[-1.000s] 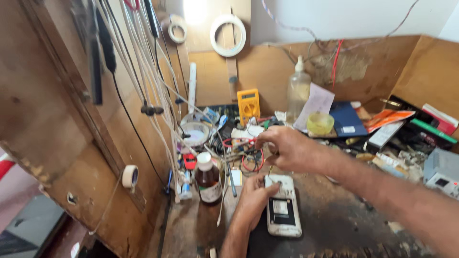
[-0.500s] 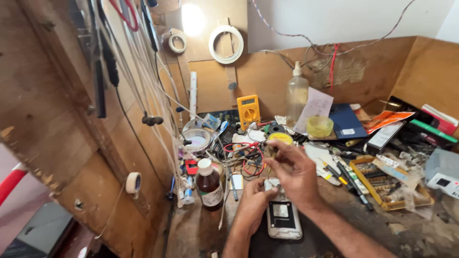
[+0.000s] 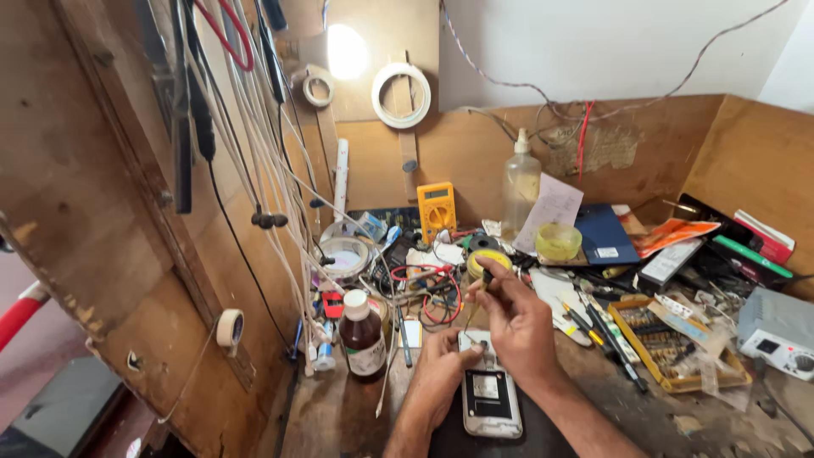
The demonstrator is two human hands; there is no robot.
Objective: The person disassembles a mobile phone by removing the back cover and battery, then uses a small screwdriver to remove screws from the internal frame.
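Left grip (image 3: 443,373) closed on opened phone (image 3: 489,397), long axis away; right grip (image 3: 515,315) pinching thin tool (image 3: 486,280).

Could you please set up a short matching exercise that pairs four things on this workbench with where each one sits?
Things:
1. phone
2. brown bottle
3. yellow multimeter
4. tape roll

Places:
A. hung on the back wall
B. flat under the left hand and right hand
C. leaning against the back board
D. upright, left of the hands

Pairs: 1-B, 2-D, 3-C, 4-A
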